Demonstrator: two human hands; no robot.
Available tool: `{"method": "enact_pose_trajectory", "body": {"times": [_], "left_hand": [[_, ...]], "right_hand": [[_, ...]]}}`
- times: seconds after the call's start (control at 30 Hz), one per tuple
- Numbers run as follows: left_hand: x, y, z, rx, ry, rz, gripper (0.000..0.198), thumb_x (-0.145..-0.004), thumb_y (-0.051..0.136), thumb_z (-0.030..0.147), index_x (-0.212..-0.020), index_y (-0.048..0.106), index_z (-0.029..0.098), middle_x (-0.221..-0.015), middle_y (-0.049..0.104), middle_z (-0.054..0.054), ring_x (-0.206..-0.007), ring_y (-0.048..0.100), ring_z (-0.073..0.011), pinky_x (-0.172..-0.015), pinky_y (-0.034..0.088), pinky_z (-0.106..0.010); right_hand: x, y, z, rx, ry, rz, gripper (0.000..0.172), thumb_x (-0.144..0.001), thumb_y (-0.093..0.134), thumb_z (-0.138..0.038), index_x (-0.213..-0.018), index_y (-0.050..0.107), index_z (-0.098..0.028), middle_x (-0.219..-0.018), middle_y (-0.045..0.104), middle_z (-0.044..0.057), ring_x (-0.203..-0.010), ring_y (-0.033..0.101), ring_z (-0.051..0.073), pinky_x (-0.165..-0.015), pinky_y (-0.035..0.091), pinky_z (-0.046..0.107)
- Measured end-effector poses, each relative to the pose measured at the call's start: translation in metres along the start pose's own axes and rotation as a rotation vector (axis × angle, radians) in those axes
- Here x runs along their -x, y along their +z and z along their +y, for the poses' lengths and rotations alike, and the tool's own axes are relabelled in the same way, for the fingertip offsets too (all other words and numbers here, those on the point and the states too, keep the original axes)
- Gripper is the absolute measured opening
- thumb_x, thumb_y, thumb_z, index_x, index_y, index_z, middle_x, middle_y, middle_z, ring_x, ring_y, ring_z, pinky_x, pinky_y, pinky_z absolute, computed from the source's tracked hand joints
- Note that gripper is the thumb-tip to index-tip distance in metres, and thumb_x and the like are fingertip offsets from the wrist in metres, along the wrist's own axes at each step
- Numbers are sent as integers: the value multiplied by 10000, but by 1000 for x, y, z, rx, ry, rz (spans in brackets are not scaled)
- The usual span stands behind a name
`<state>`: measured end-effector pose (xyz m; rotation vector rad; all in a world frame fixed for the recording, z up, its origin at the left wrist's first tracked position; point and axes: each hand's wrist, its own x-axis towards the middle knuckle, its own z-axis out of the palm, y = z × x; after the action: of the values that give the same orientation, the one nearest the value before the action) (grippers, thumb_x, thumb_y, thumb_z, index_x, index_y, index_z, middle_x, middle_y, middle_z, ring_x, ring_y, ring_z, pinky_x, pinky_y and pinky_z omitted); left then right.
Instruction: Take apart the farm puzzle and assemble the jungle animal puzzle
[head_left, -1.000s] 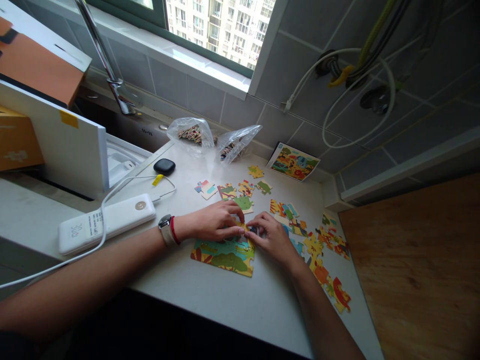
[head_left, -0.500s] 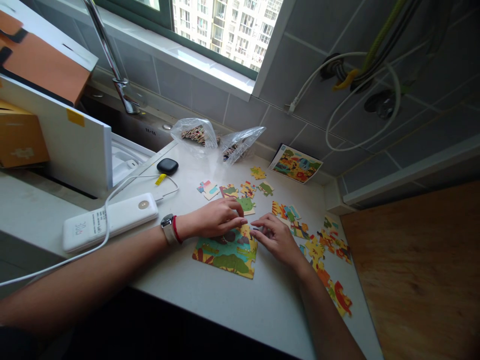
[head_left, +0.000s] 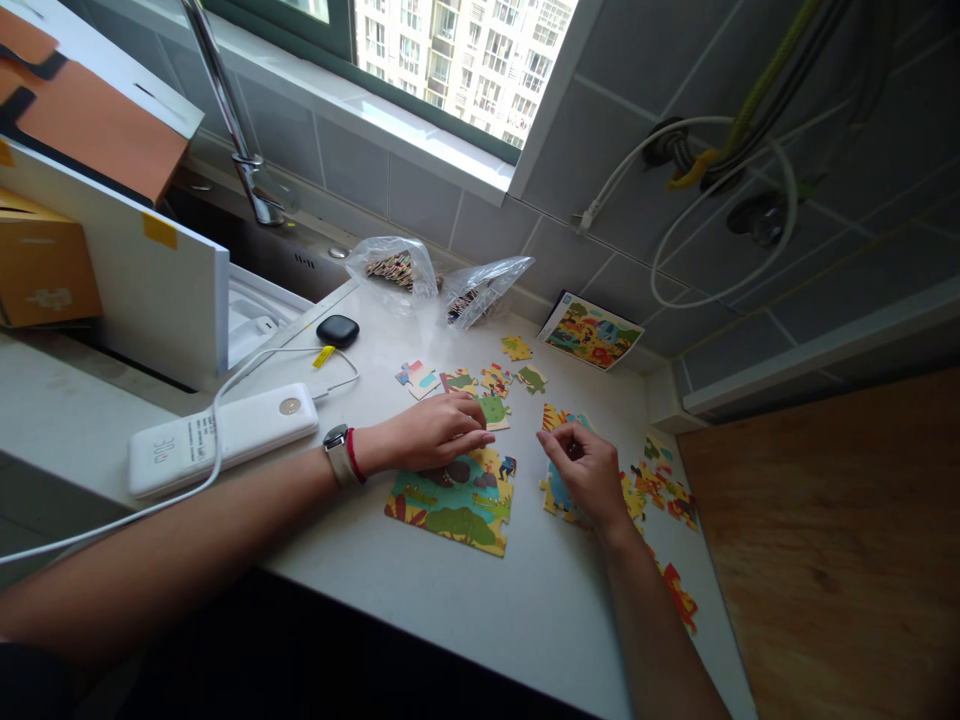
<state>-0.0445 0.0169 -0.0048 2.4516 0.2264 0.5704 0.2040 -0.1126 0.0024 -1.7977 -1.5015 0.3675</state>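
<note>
R hand (head_left: 585, 472) away from assembled jigsaw section (head_left: 450, 510), long axis L-R

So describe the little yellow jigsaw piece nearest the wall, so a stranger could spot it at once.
On the white countertop below the window, find the colourful rectangular picture card by the grey tiles. Just left of it lies a small yellow cardboard jigsaw piece, the one nearest the tiles, touching no other piece.

On your left forearm (head_left: 187, 545) you wear a smartwatch (head_left: 337, 450) with a pale band, and a thin red cord bracelet (head_left: 353, 457) sits just beside it, nearer your left hand (head_left: 431, 432), while your right forearm (head_left: 660, 630) is bare.
</note>
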Motion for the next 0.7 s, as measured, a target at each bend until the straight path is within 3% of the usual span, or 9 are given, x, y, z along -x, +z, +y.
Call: {"method": "enact_pose_trajectory", "body": {"times": [0.1, 0.2, 0.33, 0.47, 0.7], "left_hand": [[-1, -1, -1, 4, -5, 13, 487, -1120, 376, 380, -910, 755, 158, -977, 725, -106, -895, 641, -199, -866, 486, -346], [0, -2, -3, -19, -30, 45, 422, -1107, 424, 362, -920, 744, 161, -961, 716, -95, -886, 631, -200, -868, 488, -357], [3, 3, -10, -127, -57, 109, 243, -1045, 561, 332, -983, 750, 193, -1081, 705, -97, -1028, 619, -241, -964, 489, -415], [6, 7, -21, -214, -79, 116, 129, -974, 660, 299, -1034, 753, 230, -1179, 674, -95, -1130, 601, -268, -1001, 498, -434], [5, -1, -29, -223, -107, 160, 121, -943, 669, 243, -1038, 741, 224, -1110, 714, -81, -1062, 646, -256, -946, 515, -408]], "right_hand": [[-6, -9, 9, -63, 55, 163, 403, -874, 709, -582, -714, 636, -220, -607, 573, -18, -537, 491, 147, -533, 410, 278], [-14, -21, 24, -117, 93, 406, 431, -824, 741, -613, -725, 625, -209, -617, 575, -20, -543, 511, 144, -532, 424, 267], [-23, -35, 48, -284, 175, 638, 475, -757, 781, -638, -741, 592, -202, -578, 551, -52, -493, 492, 113, -478, 397, 231], [-27, -39, 62, -467, 232, 731, 500, -720, 809, -627, -747, 541, -206, -553, 518, -88, -440, 458, 78, -417, 347, 187], [-27, -36, 60, -544, 218, 725, 478, -731, 825, -580, -731, 527, -206, -545, 516, -95, -436, 450, 63, -417, 354, 178]]}}
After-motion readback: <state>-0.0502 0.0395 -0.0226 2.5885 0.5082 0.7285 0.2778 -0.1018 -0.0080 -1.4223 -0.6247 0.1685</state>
